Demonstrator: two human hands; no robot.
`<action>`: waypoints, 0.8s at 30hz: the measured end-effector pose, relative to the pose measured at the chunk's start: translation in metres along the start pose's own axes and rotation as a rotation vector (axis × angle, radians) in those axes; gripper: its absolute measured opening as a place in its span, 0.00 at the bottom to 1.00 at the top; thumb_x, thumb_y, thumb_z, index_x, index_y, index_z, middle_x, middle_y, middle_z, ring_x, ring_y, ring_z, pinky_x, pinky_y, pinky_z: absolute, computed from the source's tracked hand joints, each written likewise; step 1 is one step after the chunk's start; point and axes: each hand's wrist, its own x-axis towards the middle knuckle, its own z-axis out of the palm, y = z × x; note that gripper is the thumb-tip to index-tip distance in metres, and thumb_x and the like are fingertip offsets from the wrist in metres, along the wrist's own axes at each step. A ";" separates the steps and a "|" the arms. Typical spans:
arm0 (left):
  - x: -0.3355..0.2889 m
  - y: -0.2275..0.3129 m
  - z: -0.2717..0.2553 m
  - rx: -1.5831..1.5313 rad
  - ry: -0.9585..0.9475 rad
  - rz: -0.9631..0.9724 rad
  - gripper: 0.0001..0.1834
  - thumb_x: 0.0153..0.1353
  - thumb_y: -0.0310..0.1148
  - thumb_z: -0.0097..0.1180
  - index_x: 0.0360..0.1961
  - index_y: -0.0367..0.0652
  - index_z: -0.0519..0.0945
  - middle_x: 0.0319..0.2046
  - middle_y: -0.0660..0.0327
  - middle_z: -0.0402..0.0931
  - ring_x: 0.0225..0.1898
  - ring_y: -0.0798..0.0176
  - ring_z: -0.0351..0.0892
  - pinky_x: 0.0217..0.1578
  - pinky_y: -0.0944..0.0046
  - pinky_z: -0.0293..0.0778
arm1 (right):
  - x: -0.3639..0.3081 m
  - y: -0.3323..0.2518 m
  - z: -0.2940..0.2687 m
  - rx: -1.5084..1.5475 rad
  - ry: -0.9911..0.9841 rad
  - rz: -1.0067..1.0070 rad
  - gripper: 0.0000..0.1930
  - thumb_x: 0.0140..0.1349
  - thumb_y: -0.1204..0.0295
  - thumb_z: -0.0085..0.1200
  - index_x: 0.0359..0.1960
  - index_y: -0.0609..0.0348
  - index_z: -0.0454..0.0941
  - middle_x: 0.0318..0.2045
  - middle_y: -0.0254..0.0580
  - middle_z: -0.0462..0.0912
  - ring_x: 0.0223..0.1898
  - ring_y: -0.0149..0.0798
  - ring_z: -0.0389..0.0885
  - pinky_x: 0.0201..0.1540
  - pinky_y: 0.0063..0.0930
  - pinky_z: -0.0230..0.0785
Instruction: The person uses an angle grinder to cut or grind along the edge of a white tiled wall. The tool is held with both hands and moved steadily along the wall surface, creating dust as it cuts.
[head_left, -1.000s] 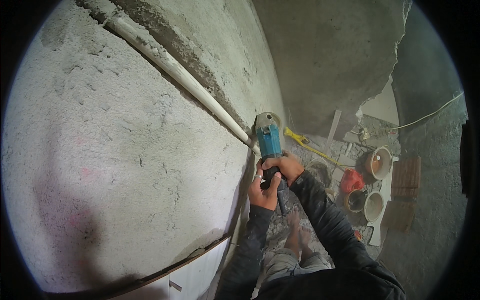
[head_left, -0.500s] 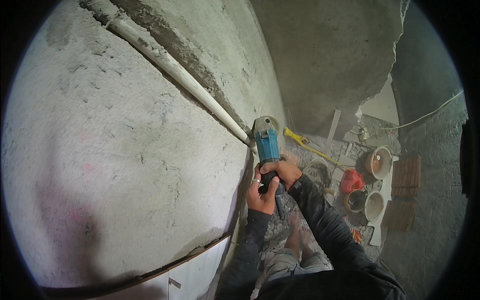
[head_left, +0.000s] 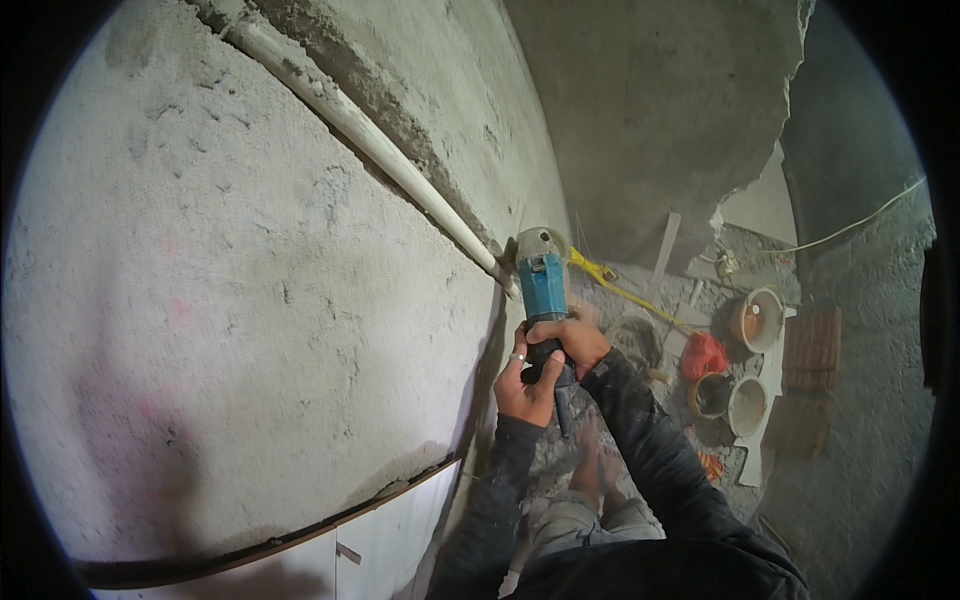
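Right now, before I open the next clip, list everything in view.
Angle grinder: one, teal and black, centre
Rough wall: one, pale grey, left
Pipe: one, off-white, in a wall groove
White panelling: count unclear, lower left
Grey strip: one, upright, back
Yellow strip-like item: one, floor
Red bag: one, among the containers
Round containers: at least three, pale and brown, right
Brown panels: two groups, right
Cable: one, pale, far right
Rubble: uncounted, grey, floor
Left hand, right hand: both on the grinder
Sleeves: two, dark, lower centre
Feet: two, bare, floor
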 end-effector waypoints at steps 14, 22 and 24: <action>-0.082 -0.019 -0.008 -0.075 -0.187 -0.065 0.43 0.68 0.37 0.70 0.78 0.33 0.62 0.50 0.54 0.83 0.45 0.69 0.82 0.46 0.67 0.80 | -0.073 0.050 -0.022 -0.124 0.018 0.055 0.24 0.44 0.77 0.73 0.46 0.67 0.82 0.40 0.41 0.87 0.40 0.39 0.87 0.50 0.33 0.80; -0.099 -0.036 -0.021 -0.021 -0.066 -0.006 0.35 0.67 0.42 0.72 0.68 0.32 0.74 0.40 0.59 0.82 0.34 0.73 0.74 0.32 0.69 0.72 | -0.077 0.067 -0.007 -0.061 -0.047 0.069 0.19 0.47 0.79 0.70 0.43 0.67 0.84 0.36 0.43 0.89 0.36 0.38 0.88 0.45 0.33 0.82; -0.099 -0.037 -0.025 0.038 -0.067 -0.028 0.33 0.66 0.43 0.72 0.64 0.33 0.77 0.36 0.61 0.81 0.32 0.74 0.72 0.30 0.69 0.69 | -0.076 0.068 -0.005 -0.065 -0.047 0.078 0.19 0.47 0.78 0.70 0.43 0.67 0.84 0.36 0.43 0.89 0.37 0.38 0.88 0.46 0.33 0.82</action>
